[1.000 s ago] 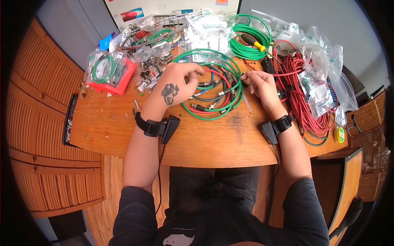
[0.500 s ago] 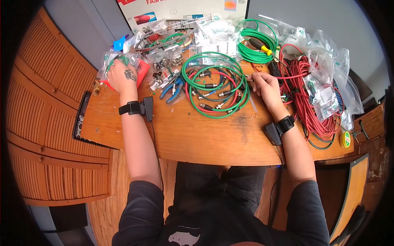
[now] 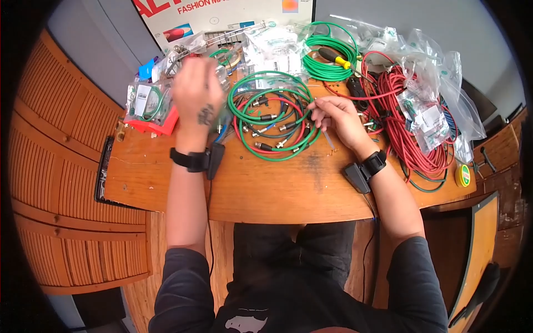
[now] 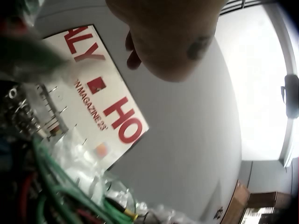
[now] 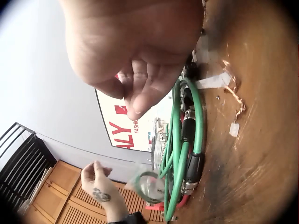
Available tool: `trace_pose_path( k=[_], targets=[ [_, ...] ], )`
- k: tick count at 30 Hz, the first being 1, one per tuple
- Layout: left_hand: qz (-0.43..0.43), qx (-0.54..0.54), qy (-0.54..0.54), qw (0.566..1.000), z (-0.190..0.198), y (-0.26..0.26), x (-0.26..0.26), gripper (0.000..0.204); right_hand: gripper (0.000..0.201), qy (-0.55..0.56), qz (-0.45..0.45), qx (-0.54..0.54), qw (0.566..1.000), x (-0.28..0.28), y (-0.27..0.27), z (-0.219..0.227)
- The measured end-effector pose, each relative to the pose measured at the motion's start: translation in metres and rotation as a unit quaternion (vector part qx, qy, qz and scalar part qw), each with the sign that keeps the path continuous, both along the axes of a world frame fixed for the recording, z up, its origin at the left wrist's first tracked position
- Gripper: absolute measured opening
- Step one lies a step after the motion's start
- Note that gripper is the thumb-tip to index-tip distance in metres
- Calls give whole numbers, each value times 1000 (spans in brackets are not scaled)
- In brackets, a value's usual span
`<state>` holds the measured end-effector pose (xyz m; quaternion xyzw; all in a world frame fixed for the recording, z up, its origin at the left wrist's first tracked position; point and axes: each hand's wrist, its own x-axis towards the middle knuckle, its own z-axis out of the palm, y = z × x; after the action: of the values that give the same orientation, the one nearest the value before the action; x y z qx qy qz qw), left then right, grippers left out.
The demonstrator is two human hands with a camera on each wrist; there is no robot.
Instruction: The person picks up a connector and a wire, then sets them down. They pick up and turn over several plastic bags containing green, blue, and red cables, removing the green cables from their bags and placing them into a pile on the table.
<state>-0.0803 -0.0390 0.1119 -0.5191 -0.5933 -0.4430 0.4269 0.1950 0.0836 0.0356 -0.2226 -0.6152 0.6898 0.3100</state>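
In the head view my left hand [image 3: 194,89], blurred by movement, is over the left back of the table, between the red bin and the cable coils. The right wrist view shows this left hand [image 5: 96,179] raised, its fingers loosely bent and nothing visible in them. My right hand [image 3: 336,116] hovers beside the right edge of a coiled green cable [image 3: 267,73], fingers relaxed. In the right wrist view its fingers curl loosely, with no object showing between them. Red, blue and dark cables with black-sleeved metal connectors [image 3: 264,146] lie within the green coil.
A bagged green cable [image 3: 147,102] sits in the red bin [image 3: 161,127] at left. A red cable bundle [image 3: 405,119] and clear plastic bags [image 3: 444,72] occupy the right. Behind are a green coil [image 3: 327,72] and a yellow-black screwdriver [image 3: 333,57].
My left hand went from above the coils to the bag in the red bin, then back up and rightward. A white label now shows on that bag. My right hand stays beside the coil.
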Motion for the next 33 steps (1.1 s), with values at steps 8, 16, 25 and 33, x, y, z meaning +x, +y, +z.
trace_pose_path(
  k=[8,16,25,33],
  targets=[
    [-53,-394,-169,902,-28,-18,-45,32,25,-21,-11,14,1000,1,4,-2],
    [-25,-408,-195,892,-13,-27,-48,31,25,-23,-15,15,999,1,4,-4],
    [-351,-67,-456,815,-32,2,49,17,36,117,82,-20,990,-10,-20,8],
    [-408,-125,-472,772,-48,8,73,18,20,84,-44,9,995,-10,-10,-11]
  ],
)
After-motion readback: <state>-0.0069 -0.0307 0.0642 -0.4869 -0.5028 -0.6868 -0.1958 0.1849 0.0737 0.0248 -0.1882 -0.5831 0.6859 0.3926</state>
